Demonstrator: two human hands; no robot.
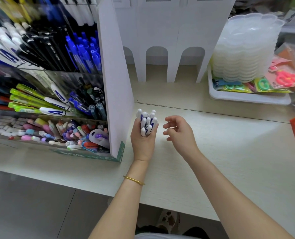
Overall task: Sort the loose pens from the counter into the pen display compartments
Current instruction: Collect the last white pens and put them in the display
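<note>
Gathering looks done: your left hand (144, 142) curls its fingers round a bundle of white pens (147, 122) just right of the pen display (115, 83); your right hand (177, 130), fingers loosely spread, holds nothing. Slotting them into it remains.

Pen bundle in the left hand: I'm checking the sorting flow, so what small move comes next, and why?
Probably carry the left hand and its white-and-blue pens left over the display's side panel to the matching pens in the middle tier; the right hand is open and empty.
</note>
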